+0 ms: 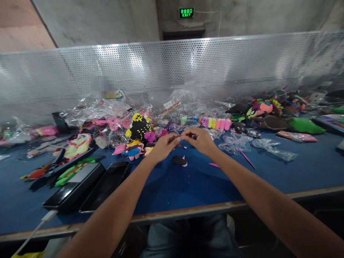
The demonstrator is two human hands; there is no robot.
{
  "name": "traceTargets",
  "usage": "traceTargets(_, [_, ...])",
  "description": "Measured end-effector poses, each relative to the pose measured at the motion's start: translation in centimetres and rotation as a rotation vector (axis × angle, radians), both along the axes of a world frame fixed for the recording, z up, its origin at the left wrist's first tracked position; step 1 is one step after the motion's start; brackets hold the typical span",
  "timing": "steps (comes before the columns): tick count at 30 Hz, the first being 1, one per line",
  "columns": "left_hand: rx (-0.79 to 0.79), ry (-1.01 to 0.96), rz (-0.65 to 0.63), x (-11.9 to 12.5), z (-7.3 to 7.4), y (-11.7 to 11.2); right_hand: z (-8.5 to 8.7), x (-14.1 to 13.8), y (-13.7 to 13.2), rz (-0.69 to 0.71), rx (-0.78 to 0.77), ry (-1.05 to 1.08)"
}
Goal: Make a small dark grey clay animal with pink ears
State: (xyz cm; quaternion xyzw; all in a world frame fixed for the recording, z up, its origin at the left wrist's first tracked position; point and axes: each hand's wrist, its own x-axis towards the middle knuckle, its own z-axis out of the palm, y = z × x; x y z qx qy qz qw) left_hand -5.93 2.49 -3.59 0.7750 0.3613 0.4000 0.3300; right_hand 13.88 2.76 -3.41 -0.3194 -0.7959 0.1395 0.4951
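Meeting above the blue surface [193, 191], the fingers of the left hand [166, 146] and the right hand [200, 139] were drawn into narrow pinches, tip to tip, around what appeared to be a pale bit [180, 138]; its shape was mostly hidden. Below them lay a pink crumb [185, 147] and, nearer the person, a dark piece [177, 159] with pink parts at its right end. A pink stick [246, 158] rested on the surface to the right, well apart from both hands. For so small and probably soft a bit, a light, even pinch was judged best, since hard pressure would likely have flattened it or left it stuck to the skin. Steady wrists and slow, small finger movements, kept low over the surface, would have limited any drop.
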Motion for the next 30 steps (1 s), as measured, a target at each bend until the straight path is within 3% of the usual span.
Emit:
traceTargets(2, [0.011,0.175,-0.065,-0.7,0.3,-0.1,-0.1,0.2,0.2,-0.062,-0.05,0.025])
traceTargets(6, [-0.13,0.481,-0.171,-1.9,0.8,-0.3,-0.4,0.5,0.7,-0.164,-0.118,0.032])
traceTargets(9, [-0.162,0.549,-0.192,-2.0,1.0,-0.2,-0.5,0.6,1.1,-0.186,-0.12,0.026])
traceTargets(12, [-0.194,0.292,-0.232,-1.7,1.2,-0.1,-0.5,0.9,1.5,-0.206,-0.098,-0.008])
traceTargets(15, [-0.357,-0.1,-0.307,-1.2,1.5,-0.5,-0.6,1.1,1.9,-0.2,-0.113,-0.086])
traceTargets(19, [-0.58,-0.477,-0.454,-0.3,1.6,-1.4,-1.2,0.7,1.6,-0.038,-0.245,-0.244])
traceTargets(21, [-0.622,-0.561,-0.48,0.2,1.7,-1.9,-1.6,0.2,1.2,0.094,-0.319,-0.326])
traceTargets(24, [-0.612,-0.642,-0.415,0.8,1.8,-2.5,-2.2,-0.5,0.7,0.232,-0.385,-0.418])
traceTargets(30, [-0.479,-0.691,-0.21,1.3,1.6,-2.3,-2.3,-0.6,0.9,0.322,-0.349,-0.449])
